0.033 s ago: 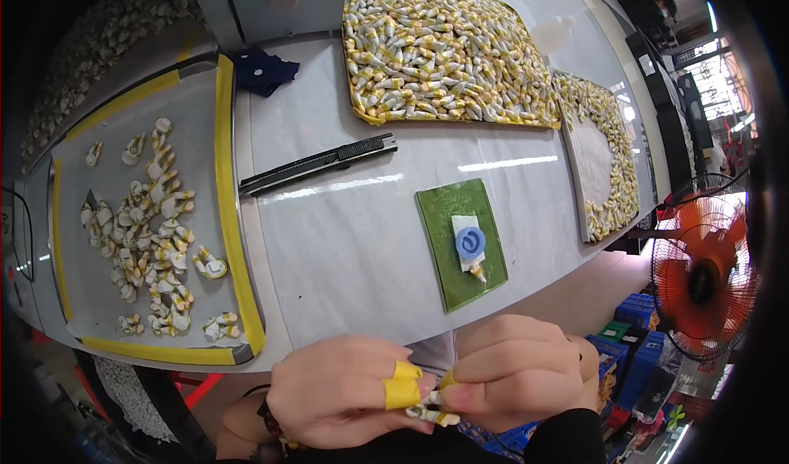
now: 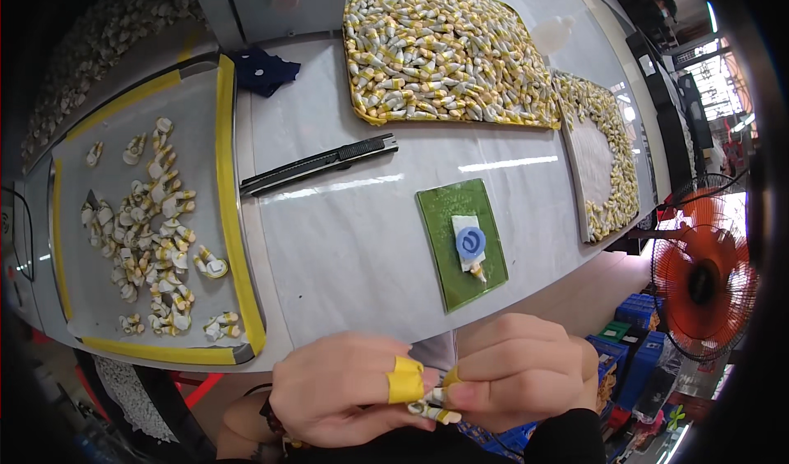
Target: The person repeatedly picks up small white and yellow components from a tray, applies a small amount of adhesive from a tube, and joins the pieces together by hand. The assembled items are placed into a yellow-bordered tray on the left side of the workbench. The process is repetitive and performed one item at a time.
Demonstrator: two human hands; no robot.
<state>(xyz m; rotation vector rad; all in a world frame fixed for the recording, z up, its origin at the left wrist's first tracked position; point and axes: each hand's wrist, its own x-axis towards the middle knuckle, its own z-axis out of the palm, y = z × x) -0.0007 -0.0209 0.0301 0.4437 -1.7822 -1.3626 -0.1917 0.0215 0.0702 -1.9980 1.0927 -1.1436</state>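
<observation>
Close to the table's front edge, my left hand (image 2: pixel 341 392) and my right hand (image 2: pixel 518 373) meet, both with fingers pinched together. Yellow tape wraps a finger of the left hand, and a bit of yellow also shows on a right fingertip. Between the fingertips are small white-and-yellow moulded pieces (image 2: pixel 436 413), partly covered by the fingers. Just beyond the hands lies a green mat (image 2: pixel 440 268) bearing a blue round piece (image 2: pixel 470 242) on a white scrap, with a small yellow-tipped piece at its lower end.
At left, a yellow-taped tray (image 2: pixel 99 287) holds scattered white-and-yellow pieces. A black box cutter (image 2: pixel 320 165) lies mid-table. Farther back stands a tray (image 2: pixel 374 120) packed with similar pieces, beside a partly filled tray (image 2: pixel 593 164). An orange fan (image 2: pixel 703 275) stands right, above blue crates (image 2: pixel 637 309).
The pinched fingers and the small pieces have shifted very slightly to the right. Everything on the table stays where it was.
</observation>
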